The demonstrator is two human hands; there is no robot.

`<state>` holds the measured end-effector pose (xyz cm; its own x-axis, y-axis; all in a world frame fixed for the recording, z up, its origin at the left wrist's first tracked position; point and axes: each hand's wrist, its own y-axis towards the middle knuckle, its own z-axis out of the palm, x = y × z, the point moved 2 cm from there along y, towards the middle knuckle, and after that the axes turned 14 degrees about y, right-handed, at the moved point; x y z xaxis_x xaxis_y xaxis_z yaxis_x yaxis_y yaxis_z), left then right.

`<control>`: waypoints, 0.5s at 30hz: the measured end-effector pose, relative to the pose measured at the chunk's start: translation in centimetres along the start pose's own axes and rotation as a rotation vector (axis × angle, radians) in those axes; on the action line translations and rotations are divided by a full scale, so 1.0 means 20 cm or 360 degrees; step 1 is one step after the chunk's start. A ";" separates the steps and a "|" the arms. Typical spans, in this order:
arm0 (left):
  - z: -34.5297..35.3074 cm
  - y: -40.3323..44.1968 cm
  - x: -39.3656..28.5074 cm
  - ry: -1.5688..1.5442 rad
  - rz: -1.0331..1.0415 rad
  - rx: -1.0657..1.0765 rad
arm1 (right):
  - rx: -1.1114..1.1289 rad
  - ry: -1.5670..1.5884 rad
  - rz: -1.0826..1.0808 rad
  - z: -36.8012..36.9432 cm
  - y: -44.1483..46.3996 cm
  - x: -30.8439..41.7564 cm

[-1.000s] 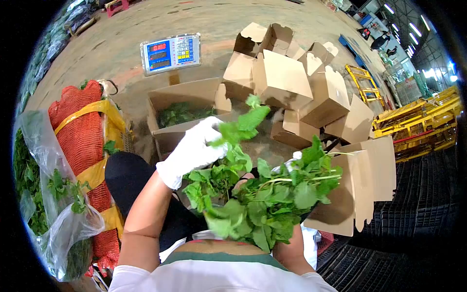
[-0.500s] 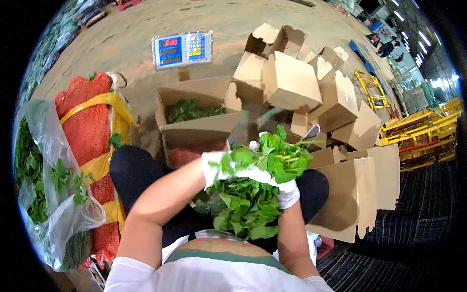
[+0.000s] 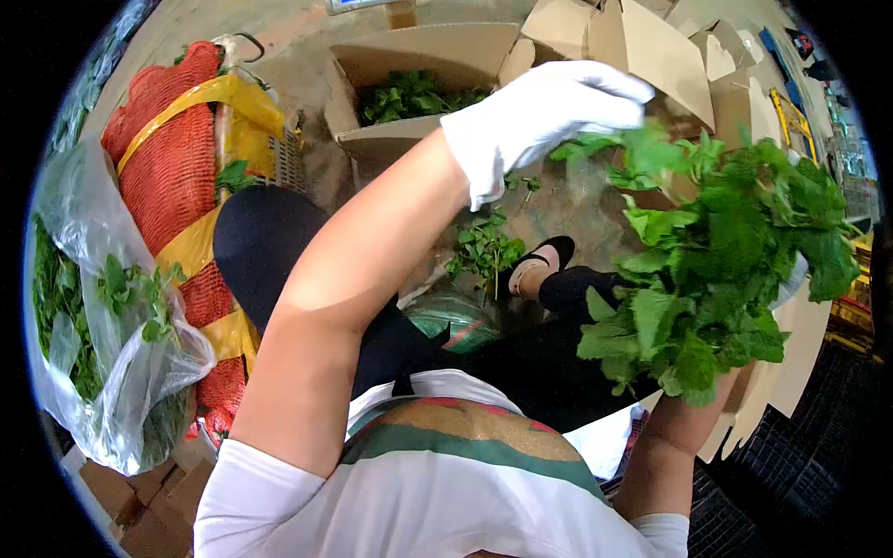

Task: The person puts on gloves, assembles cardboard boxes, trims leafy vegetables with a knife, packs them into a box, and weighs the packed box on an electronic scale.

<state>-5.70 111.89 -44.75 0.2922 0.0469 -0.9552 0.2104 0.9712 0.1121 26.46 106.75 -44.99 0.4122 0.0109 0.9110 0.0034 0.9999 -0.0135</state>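
A large bunch of leafy green stems [image 3: 716, 251] is at the right. Behind it my left hand [image 3: 793, 279], in a white glove, is mostly hidden, with the bunch resting against it; its fingers do not show clearly. My right hand [image 3: 567, 107], also gloved in white, is raised at the upper centre with its fingers bent together, beside blurred leaves at the bunch's left edge. Whether it pinches a leaf or stem is too blurred to tell. Below it, loose sprigs [image 3: 484, 249] lie on the floor near my shoe [image 3: 549, 256].
An open cardboard box [image 3: 423, 42] holding greens stands at the top centre. More boxes [image 3: 651, 56] are stacked at the upper right. At the left are a red mesh sack [image 3: 172, 139] with yellow tape and a clear plastic bag [image 3: 79, 200] of greens.
The bunch and my left hand have moved right. My right hand has come away from the middle of the bunch and risen. The view has shifted downward, showing the floor sprigs and shoe.
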 end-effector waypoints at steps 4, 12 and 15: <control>-0.12 -0.11 0.60 0.0873 -0.0289 0.0025 | -0.0352 -0.0121 -0.0091 -0.18 -0.04 0.08; 0.04 -0.68 1.73 0.2938 0.0118 0.0939 | -0.0787 -0.0336 -0.0074 -0.35 -0.04 0.06; 0.06 -0.65 1.73 0.2964 0.0060 0.1258 | -0.0872 -0.0396 -0.0053 -0.37 -0.02 0.05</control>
<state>2.72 100.52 -78.89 -0.7139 0.6988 0.0440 0.6610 0.6933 -0.2870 33.54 106.36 -47.17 0.1785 0.0476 0.9828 0.5088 0.8504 -0.1336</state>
